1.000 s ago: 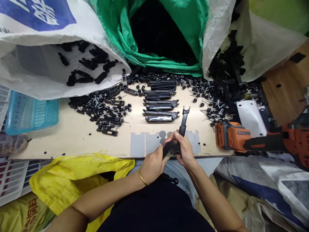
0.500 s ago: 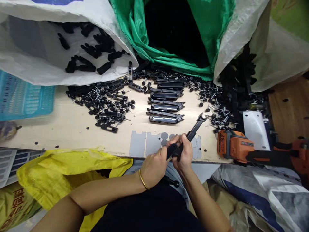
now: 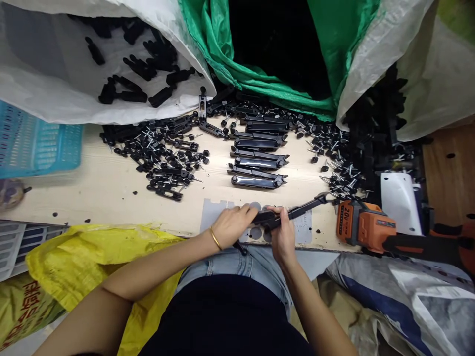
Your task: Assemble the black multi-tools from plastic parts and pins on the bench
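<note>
A long black jointed part point(image 3: 302, 209) is held between my two hands over the table's front edge, its forked end pointing right. My left hand point(image 3: 233, 225), with a gold bracelet on the wrist, grips the part's left end. Fingers of my right hand point(image 3: 284, 233) are closed round its middle. Behind it, several black folded arms point(image 3: 258, 182) lie in a stacked row. Black pieces and screws point(image 3: 159, 158) form a pile on the left, and more black-headed screws point(image 3: 339, 173) lie on the right.
Flat grey sheets point(image 3: 213, 213) lie at the front edge. An orange power tool point(image 3: 365, 225) rests at the right. White sack point(image 3: 92, 106) and green sack point(image 3: 274, 94) stand behind, a blue basket point(image 3: 67, 148) at left, a yellow bag point(image 3: 92, 247) below the edge.
The held black part has swung from pointing up and right to lying flatter, its forked end now lower and further right. Both hands have shifted slightly, and the view has moved a little.
</note>
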Tool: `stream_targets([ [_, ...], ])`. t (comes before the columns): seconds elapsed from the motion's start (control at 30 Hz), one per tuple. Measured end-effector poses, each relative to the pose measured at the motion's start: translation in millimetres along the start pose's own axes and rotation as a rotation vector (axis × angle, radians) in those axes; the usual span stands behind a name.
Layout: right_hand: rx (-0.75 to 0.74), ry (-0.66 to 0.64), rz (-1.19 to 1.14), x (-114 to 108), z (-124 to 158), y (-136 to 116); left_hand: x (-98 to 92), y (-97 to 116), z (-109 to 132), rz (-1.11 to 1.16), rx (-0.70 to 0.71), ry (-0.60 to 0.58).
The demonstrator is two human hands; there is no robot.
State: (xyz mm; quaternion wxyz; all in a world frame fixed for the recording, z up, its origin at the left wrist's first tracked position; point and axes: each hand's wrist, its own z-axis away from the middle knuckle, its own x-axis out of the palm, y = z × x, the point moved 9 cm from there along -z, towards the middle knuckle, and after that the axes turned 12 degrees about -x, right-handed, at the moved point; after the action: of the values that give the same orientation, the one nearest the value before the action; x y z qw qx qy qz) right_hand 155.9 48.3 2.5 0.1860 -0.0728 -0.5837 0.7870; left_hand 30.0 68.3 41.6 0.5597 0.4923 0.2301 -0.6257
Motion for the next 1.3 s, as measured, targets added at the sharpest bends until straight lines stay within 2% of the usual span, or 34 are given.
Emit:
stream_targets([
  [0.07,0.119,-0.252,0.226,-10.2,2.2,8.0,-6.6,-8.8,-10.5,-0.051,0.012,0.099],
  [0.1,0.135,-0.364,0.353,-17.1,3.8,6.6,-8.8,-11.0,-13.1,-0.053,0.029,0.144],
  [0.13,0.09,-0.435,0.484,-24.3,2.9,-0.8,-9.6,-12.0,-14.2,-0.039,0.051,0.177],
  [0.2,-0.18,-0.47,0.726,-29.9,-4.0,-30.4,-6.6,-12.5,-13.9,0.005,0.09,0.205],
  [0.27,-0.526,-0.484,0.91,-17.0,-6.3,-58.3,-1.1,-13.2,-13.0,0.028,0.11,0.212],
  [0.33,-0.768,-0.576,1.06,6.6,-5.0,-62.2,2.8,-13.8,-13.2,0.019,0.132,0.226],
  [0.4,-0.893,-0.677,1.208,26.0,-6.5,-48.9,3.7,-13.9,-14.7,-0.006,0.167,0.244],
  [0.53,-0.956,-0.743,1.363,37.8,-10.1,-26.2,1.2,-9.6,-17.4,-0.072,0.291,0.267],
  [0.6,-0.933,-0.745,1.331,36.1,-10.8,-28.2,-0.4,-8.8,-18.2,-0.088,0.329,0.275],
  [0.67,-0.868,-0.785,1.192,33.3,-15.2,-36.6,-1.8,-9.2,-19.1,-0.084,0.353,0.284],
  [0.73,-0.797,-0.752,1.031,24.3,-33.0,-53.8,-3.4,-9.3,-20.7,-0.078,0.385,0.301],
  [0.77,-0.779,-0.674,0.99,15.5,-49.0,-65.5,-4.6,-9.1,-22.2,-0.082,0.401,0.316],
  [0.87,-0.782,-0.229,1.122,-25.9,-112.1,-103.5,-10.5,-7.5,-29.6,-0.133,0.437,0.391],
  [0.9,-0.772,-0.11,1.205,-36.6,-132.5,-111.0,-12.9,-6.5,-32.2,-0.151,0.449,0.415],
  [0.93,-0.767,-0.063,1.233,-41.0,-151.4,-114.4,-15.5,-5.5,-34.3,-0.163,0.461,0.437],
  [1.0,-0.753,-0.044,1.271,-40.2,-183.1,-113.6,-20.9,-3.4,-34.9,-0.157,0.502,0.466],
  [1.07,-0.721,-0.045,1.304,-35.4,-203.0,-108.0,-26.6,-2.2,-28.4,-0.113,0.558,0.489],
  [1.17,-0.688,-0.02,1.345,-33.5,-209.5,-102.4,-37.4,-9.9,-9.3,-0.016,0.574,0.56],
  [1.23,-0.724,-0.053,1.337,-31.4,-203.4,-101.1,-48.0,-29.1,2.7,0.056,0.464,0.655],
  [1.3,-0.768,-0.111,1.323,-28.3,-195.4,-100.2,-59.5,-64.0,9.3,0.126,0.228,0.752],
])
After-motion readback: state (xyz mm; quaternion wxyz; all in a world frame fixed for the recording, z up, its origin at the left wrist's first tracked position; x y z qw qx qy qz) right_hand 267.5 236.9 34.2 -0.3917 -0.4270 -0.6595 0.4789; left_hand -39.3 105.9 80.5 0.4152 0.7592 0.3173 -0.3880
